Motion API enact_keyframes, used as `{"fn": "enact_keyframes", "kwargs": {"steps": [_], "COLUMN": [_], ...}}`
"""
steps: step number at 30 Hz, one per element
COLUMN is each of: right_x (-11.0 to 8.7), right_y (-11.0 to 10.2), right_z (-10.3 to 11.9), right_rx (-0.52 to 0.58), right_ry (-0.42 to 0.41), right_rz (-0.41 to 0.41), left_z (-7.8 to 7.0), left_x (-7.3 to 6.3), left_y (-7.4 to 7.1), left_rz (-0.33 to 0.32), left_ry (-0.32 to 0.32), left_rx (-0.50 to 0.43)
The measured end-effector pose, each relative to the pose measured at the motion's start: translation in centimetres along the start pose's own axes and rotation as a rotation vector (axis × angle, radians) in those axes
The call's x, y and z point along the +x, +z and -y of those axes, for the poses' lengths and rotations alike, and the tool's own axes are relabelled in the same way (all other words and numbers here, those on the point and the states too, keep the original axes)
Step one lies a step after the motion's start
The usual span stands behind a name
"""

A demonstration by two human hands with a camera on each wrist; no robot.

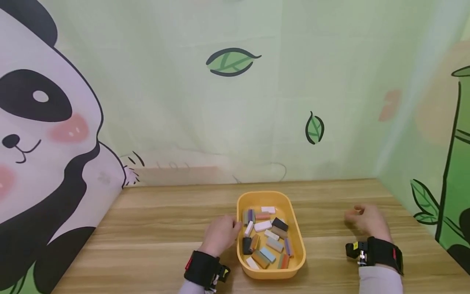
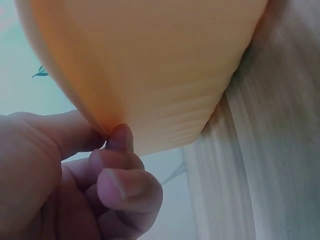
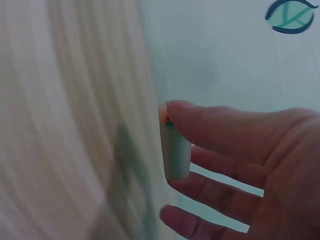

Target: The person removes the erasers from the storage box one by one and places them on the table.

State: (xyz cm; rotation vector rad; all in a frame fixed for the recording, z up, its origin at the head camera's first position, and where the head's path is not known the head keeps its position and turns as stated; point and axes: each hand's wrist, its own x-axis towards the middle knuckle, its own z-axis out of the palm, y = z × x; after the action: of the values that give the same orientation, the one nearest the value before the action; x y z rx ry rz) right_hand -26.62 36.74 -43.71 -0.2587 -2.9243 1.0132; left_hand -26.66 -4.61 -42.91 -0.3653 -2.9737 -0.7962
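Note:
A yellow plastic basket (image 1: 269,274) holds several small eraser-like blocks in white, black, brown, blue and striped colours. At its left side, my left hand (image 1: 220,234) pinches the rim between thumb and fingers; the left wrist view shows the thumb and fingertip meeting on the basket wall (image 2: 165,65). Well off to the right, my right hand (image 1: 369,222) is low over the table. In the right wrist view its thumb and fingers hold a small grey-green block (image 3: 176,152) with an orange end, close to the table surface. The thumb covers part of that block.
The wooden table (image 1: 165,228) runs back to a green cloth backdrop (image 1: 176,102) printed with leaves and a panda. Another printed cloth wall (image 1: 415,155) borders the table on the right. Both wrists wear black camera straps.

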Motion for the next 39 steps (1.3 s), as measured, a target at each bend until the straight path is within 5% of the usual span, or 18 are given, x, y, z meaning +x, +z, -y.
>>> {"fn": "enact_keyframes", "kwargs": {"steps": [20, 31, 39], "right_x": [0.5, 0.4, -0.6], "right_y": [2.0, 0.9, -0.4], "right_z": [0.5, 1.9, 6.3], "right_rx": [-0.1, -0.049, -0.092], "right_ry": [0.184, 0.001, -0.179], "right_rz": [0.02, 0.045, -0.028], "left_z": [-0.3, 0.0, -0.1], "left_x": [-0.3, -0.2, -0.1], "left_y": [0.4, 0.3, 0.3], "left_rz": [0.03, 0.007, 0.007], "left_ry": [-0.038, -0.021, -0.027], "left_rx": [-0.045, -0.037, -0.031]}}
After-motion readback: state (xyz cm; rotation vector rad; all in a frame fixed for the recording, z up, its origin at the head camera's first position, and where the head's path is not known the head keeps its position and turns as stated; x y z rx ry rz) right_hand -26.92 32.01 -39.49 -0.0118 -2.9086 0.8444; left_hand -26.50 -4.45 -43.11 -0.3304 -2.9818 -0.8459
